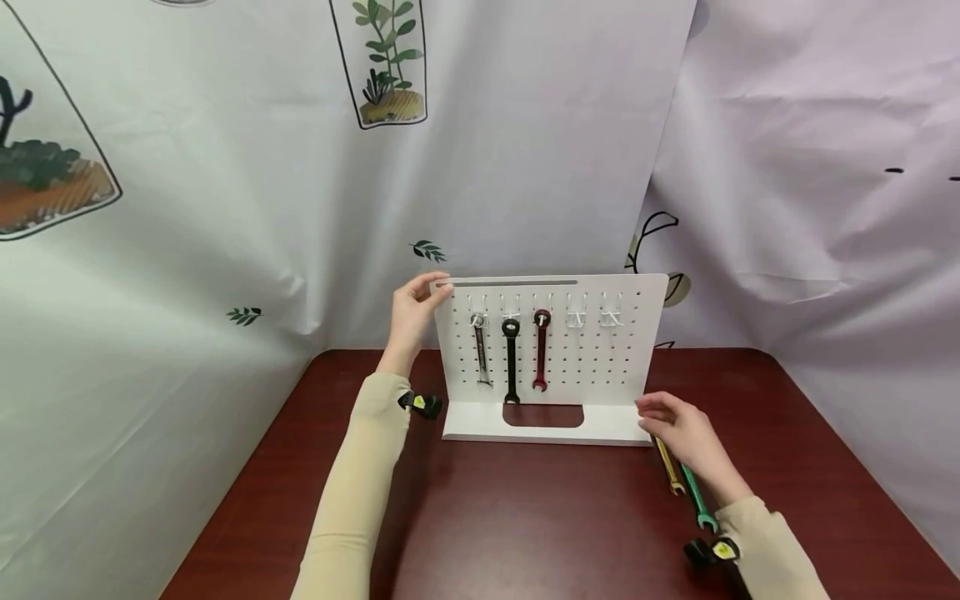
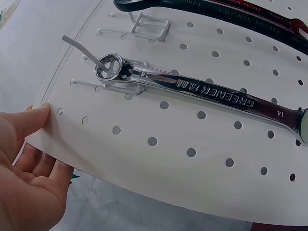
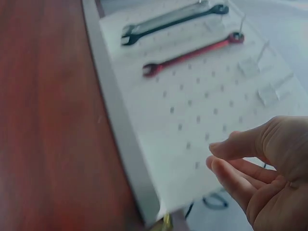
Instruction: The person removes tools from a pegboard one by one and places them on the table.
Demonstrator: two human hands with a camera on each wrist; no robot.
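Note:
A white pegboard (image 1: pixel 600 367) stands on the table, and my left hand (image 1: pixel 411 317) grips its upper left corner between thumb and fingers. Three combination wrenches hang from its hooks: a silver wrench (image 2: pixel 192 91) marked 14, a black wrench (image 1: pixel 512 367) and a red wrench (image 1: pixel 542 350). My right hand (image 1: pixel 686 433) is by the board's lower right corner, fingers loosely bent, nothing between thumb and fingertips in the right wrist view. Below that hand lie a yellow wrench (image 1: pixel 669 469) and a green wrench (image 1: pixel 697 498), their upper ends hidden by it.
Two more hooks, a middle hook (image 1: pixel 576 317) and a right hook (image 1: pixel 611 317), project from the board beside the red wrench. The dark red table (image 1: pixel 525 517) runs back to a printed white curtain (image 1: pixel 525 167). A cut-out (image 1: pixel 543 415) opens in the board's base.

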